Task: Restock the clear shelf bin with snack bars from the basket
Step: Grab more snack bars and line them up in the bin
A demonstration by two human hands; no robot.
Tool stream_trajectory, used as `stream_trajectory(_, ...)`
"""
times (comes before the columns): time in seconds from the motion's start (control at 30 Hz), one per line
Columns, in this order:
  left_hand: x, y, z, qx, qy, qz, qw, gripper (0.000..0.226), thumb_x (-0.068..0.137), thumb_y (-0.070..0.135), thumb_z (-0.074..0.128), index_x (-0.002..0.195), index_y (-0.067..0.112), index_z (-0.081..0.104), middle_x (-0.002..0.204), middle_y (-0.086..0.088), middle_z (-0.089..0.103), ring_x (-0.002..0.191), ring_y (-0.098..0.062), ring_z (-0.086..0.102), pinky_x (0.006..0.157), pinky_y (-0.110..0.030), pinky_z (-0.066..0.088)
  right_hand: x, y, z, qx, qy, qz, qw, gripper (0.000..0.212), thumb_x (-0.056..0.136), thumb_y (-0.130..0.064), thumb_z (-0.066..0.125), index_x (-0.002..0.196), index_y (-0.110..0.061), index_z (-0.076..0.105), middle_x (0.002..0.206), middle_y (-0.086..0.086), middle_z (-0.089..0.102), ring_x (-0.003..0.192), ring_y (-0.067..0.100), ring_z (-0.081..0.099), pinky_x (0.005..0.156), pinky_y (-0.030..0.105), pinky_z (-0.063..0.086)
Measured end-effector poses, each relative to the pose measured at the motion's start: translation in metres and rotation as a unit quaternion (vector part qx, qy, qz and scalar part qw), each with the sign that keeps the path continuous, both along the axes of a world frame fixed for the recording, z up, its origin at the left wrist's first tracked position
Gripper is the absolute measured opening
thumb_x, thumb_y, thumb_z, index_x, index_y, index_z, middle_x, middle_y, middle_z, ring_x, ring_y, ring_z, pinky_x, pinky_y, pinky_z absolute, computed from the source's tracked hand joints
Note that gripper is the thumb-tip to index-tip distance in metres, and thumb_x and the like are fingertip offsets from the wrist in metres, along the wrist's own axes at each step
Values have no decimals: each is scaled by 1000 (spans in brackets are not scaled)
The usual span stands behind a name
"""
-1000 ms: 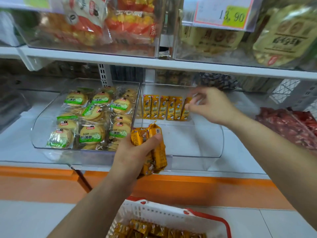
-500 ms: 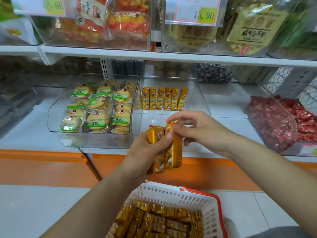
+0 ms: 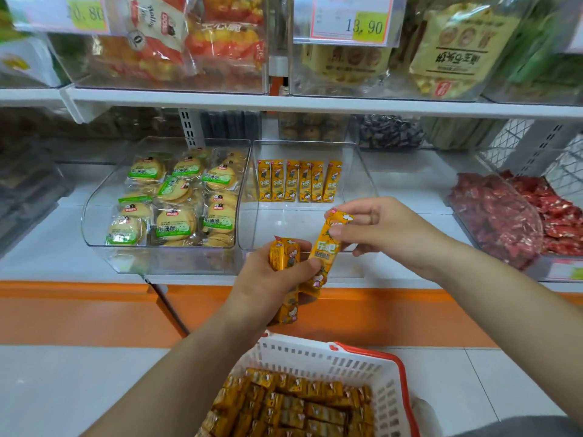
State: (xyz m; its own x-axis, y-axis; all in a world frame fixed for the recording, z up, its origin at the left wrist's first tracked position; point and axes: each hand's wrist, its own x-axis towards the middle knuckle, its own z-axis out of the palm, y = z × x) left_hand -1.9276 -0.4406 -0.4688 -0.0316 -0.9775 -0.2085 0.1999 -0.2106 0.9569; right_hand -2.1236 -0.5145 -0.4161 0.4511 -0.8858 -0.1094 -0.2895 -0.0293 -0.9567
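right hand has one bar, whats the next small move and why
Probably the right hand should stand its single bar in the clear bin, at the open right end of the row of bars; the left hand holds spare bars.

The left hand [image 3: 268, 279] is raised from lower left on a bare forearm [image 3: 176, 373], its back turned to the camera, fingers [image 3: 303, 245] curled round a small bundle of bars [image 3: 284, 257]. The right hand [image 3: 388, 230] is brought in from the right, just beside the left. One bar [image 3: 328, 244] is pinched at its upper end, the remaining fingers loosely curled beneath.
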Motion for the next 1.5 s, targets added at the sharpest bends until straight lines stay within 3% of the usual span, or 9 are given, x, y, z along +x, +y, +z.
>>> stream_trajectory(0.2, 18, -20, 6, -42, -149, 33, 987, 27, 90, 28, 76, 115, 25, 68, 93, -3, 75, 73, -11, 75, 65, -23, 59, -12, -25, 9, -109, -5, -66, 992, 26, 74, -5, 84, 93, -19, 74, 84, 0, 77, 71, 12, 70, 67, 20, 54)
stream_trajectory(0.37, 33, -35, 3, -36, -214, 55, 975, 48, 84, 41, 78, 125, 28, 55, 100, -4, 70, 87, -20, 74, 69, -34, 60, -16, -93, 2, -255, 182, -122, 942, 30, 70, -14, 89, 82, -28, 65, 87, 5, 74, 76, 23, 71, 74, 34, 54)
stream_trajectory(0.47, 36, -44, -1, -43, -190, 64, 979, 50, 83, 37, 81, 123, 22, 56, 92, -2, 76, 77, -17, 77, 64, -27, 60, -14, -141, -5, -330, 348, -116, 870, 26, 75, -25, 83, 97, -29, 71, 92, 0, 72, 88, 24, 69, 73, 30, 49)
stream_trajectory(0.63, 42, -57, -2, -71, -157, 73, 982, 33, 85, 29, 81, 112, 18, 64, 85, 1, 78, 74, -17, 78, 63, -23, 60, 4, -206, -8, -291, 500, -120, 807, 34, 78, -33, 81, 110, -34, 69, 117, 3, 69, 106, 28, 65, 81, 31, 49)
stream_trajectory(0.87, 39, -65, -4, -98, -144, 88, 981, 26, 86, 26, 81, 106, 20, 64, 82, 2, 78, 71, -13, 77, 58, -16, 56, 17, -234, -12, -283, 551, -69, 782, 17, 72, -19, 81, 83, -27, 70, 95, 6, 72, 93, 30, 68, 82, 41, 58)
stream_trajectory(1.0, 35, -66, -9, -91, -148, 77, 982, 30, 85, 29, 81, 109, 21, 64, 85, 3, 78, 75, -14, 77, 64, -24, 61, 22, -237, -18, -276, 583, -52, 762, 18, 78, -14, 74, 95, -17, 73, 93, 9, 71, 89, 31, 68, 82, 42, 58)
stream_trajectory(1.27, 27, -59, -10, -98, -144, 65, 983, 39, 71, 48, 81, 103, 30, 67, 89, 8, 77, 80, -13, 77, 67, -27, 62, 8, -161, -2, -327, 487, -149, 796, 29, 83, -34, 71, 111, -26, 68, 116, 7, 66, 105, 31, 63, 87, 38, 54)
stream_trajectory(1.37, 20, -51, -8, -110, -159, 54, 980, 46, 60, 58, 79, 98, 36, 68, 90, 15, 75, 85, -6, 73, 73, -25, 61, 9, -91, 2, -310, 299, -96, 898, 11, 83, -30, 77, 92, -30, 71, 94, -7, 71, 84, 14, 64, 76, 26, 52)
stream_trajectory(1.5, 7, -39, -3, -117, -163, 31, 979, 55, 58, 54, 82, 107, 35, 66, 87, 16, 73, 77, -8, 72, 71, -28, 61, 25, -22, -2, -98, 68, 34, 992, 10, 95, -23, 66, 101, -26, 73, 92, -7, 73, 77, 9, 70, 65, 22, 55)
